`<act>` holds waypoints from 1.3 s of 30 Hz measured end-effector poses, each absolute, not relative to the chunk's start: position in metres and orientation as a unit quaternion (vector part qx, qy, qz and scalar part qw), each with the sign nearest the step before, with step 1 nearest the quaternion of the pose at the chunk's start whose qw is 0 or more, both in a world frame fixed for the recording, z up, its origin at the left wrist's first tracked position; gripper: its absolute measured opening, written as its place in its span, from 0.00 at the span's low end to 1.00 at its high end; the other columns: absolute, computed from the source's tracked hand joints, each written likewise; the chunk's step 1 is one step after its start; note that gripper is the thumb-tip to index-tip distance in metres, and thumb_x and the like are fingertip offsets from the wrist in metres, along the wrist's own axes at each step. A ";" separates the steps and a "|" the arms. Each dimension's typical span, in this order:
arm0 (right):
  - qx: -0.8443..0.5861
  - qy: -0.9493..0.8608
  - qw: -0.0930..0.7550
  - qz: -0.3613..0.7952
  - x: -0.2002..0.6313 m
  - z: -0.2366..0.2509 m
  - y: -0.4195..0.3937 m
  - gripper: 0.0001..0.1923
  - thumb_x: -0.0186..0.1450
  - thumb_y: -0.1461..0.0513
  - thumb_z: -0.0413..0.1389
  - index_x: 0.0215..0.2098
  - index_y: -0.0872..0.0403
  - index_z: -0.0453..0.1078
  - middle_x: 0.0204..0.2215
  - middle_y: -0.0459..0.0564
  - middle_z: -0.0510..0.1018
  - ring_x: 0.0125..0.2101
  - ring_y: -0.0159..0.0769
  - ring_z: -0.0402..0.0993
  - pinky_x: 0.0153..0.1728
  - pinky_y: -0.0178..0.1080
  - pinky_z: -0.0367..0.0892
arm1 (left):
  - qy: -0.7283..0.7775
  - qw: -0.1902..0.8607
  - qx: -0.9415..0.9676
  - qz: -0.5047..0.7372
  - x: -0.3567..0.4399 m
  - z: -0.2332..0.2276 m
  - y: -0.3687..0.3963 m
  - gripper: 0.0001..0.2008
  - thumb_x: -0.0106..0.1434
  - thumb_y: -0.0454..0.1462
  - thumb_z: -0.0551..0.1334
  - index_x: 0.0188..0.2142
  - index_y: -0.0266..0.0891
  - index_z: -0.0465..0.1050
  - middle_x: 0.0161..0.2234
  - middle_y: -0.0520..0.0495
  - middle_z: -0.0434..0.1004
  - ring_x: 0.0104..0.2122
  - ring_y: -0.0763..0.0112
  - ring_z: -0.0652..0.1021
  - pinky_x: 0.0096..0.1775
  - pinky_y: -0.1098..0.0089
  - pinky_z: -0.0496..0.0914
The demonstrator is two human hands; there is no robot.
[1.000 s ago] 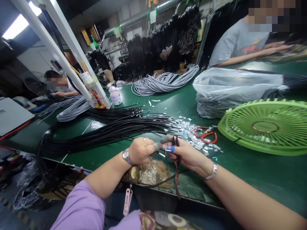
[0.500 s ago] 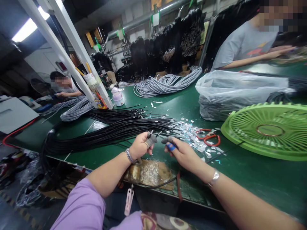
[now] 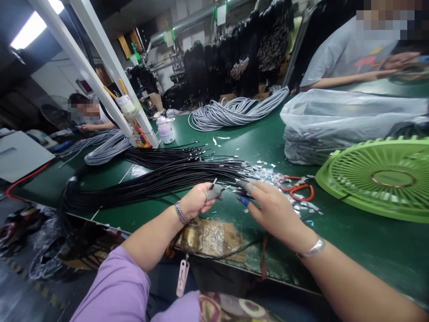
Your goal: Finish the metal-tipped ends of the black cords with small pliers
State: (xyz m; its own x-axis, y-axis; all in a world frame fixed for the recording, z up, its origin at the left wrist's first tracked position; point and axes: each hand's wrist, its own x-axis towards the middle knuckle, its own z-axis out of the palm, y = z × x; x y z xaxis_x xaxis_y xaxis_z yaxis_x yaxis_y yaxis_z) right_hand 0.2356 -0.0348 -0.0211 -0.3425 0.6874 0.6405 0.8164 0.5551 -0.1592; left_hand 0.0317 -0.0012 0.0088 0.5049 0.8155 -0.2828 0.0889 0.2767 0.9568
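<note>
My left hand [image 3: 204, 197], with grey covers on its fingertips, is closed in a pinch on thin black cables. The pale stripped tip of one cable [image 3: 214, 182] rises above the fingers, and another tip points right. Close to the right of it, my right hand [image 3: 268, 203] has its fingers stretched out and its thumb apart, with grey finger covers and blue tape. Its fingertips are near the ends of a long black cable bundle [image 3: 161, 179] that lies across the green table. I cannot tell whether they touch those ends.
Small white and silver scraps [image 3: 268, 172] lie beside red-handled scissors [image 3: 301, 192]. A green fan [image 3: 375, 179] and a plastic bag [image 3: 311, 129] stand right. Grey cable coils [image 3: 237, 114] and a lilac bottle [image 3: 165, 130] are behind. Co-workers sit at far left and right.
My right hand has opened out from a pinch and shifted a little right and up toward the cable ends. My left hand keeps its hold nearly in place. The view has shifted slightly.
</note>
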 end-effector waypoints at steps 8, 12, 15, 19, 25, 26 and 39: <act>-0.442 -0.829 0.302 -0.160 0.231 -0.016 -0.040 0.14 0.62 0.70 0.47 0.39 0.56 0.74 0.31 0.54 0.78 0.31 0.41 0.69 0.33 0.40 0.63 | 0.411 0.694 0.544 0.232 0.031 0.009 0.000 0.20 0.51 0.50 0.67 0.26 0.36 0.64 0.10 0.64 0.51 0.08 0.86 0.50 0.11 0.79 0.43; -0.431 -0.824 0.320 -0.183 0.228 -0.017 -0.039 0.12 0.62 0.71 0.49 0.36 0.57 0.74 0.30 0.54 0.78 0.29 0.40 0.68 0.32 0.39 0.63 | 0.423 0.699 0.535 0.217 0.032 0.012 0.000 0.18 0.53 0.47 0.67 0.26 0.36 0.65 0.10 0.63 0.51 0.08 0.86 0.50 0.12 0.79 0.42; -0.429 -0.822 0.324 -0.189 0.226 -0.017 -0.039 0.12 0.61 0.72 0.49 0.35 0.57 0.73 0.28 0.53 0.78 0.29 0.40 0.68 0.32 0.38 0.63 | 0.417 0.706 0.532 0.213 0.031 0.012 0.000 0.18 0.53 0.47 0.67 0.26 0.36 0.65 0.10 0.63 0.51 0.08 0.86 0.51 0.12 0.79 0.42; -0.432 -0.824 0.314 -0.187 0.223 -0.016 -0.040 0.12 0.60 0.73 0.49 0.33 0.56 0.72 0.27 0.52 0.77 0.28 0.40 0.68 0.33 0.38 0.63 | 0.416 0.710 0.527 0.211 0.031 0.011 0.001 0.18 0.54 0.47 0.67 0.26 0.35 0.65 0.10 0.63 0.51 0.08 0.86 0.51 0.12 0.79 0.42; -0.428 -0.823 0.318 -0.197 0.222 -0.015 -0.039 0.11 0.60 0.73 0.49 0.34 0.57 0.72 0.26 0.53 0.77 0.28 0.40 0.68 0.32 0.38 0.62 | 0.416 0.721 0.516 0.203 0.030 0.011 0.002 0.17 0.54 0.46 0.67 0.25 0.35 0.65 0.10 0.63 0.51 0.08 0.86 0.51 0.12 0.80 0.43; -0.429 -0.823 0.317 -0.197 0.222 -0.015 -0.039 0.11 0.61 0.72 0.49 0.34 0.57 0.73 0.26 0.52 0.77 0.28 0.40 0.68 0.32 0.38 0.62 | 0.413 0.724 0.515 0.202 0.030 0.011 0.002 0.17 0.54 0.45 0.67 0.25 0.35 0.65 0.10 0.63 0.51 0.08 0.86 0.51 0.12 0.80 0.43; -0.435 -0.833 0.287 -0.187 0.222 -0.016 -0.040 0.11 0.59 0.72 0.50 0.35 0.58 0.73 0.28 0.53 0.78 0.29 0.40 0.70 0.32 0.38 0.63 | 0.412 0.730 0.511 0.188 0.029 0.011 0.003 0.14 0.56 0.43 0.66 0.25 0.35 0.65 0.10 0.63 0.51 0.09 0.87 0.49 0.12 0.79 0.41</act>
State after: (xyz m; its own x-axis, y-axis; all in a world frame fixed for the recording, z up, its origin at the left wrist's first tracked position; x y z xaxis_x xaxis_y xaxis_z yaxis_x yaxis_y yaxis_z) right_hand 0.2225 -0.0404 -0.0161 -0.4573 0.6165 0.6409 0.8316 0.5519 0.0624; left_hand 0.0291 0.0025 0.0110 0.5891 0.6965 -0.4097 0.1464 0.4067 0.9018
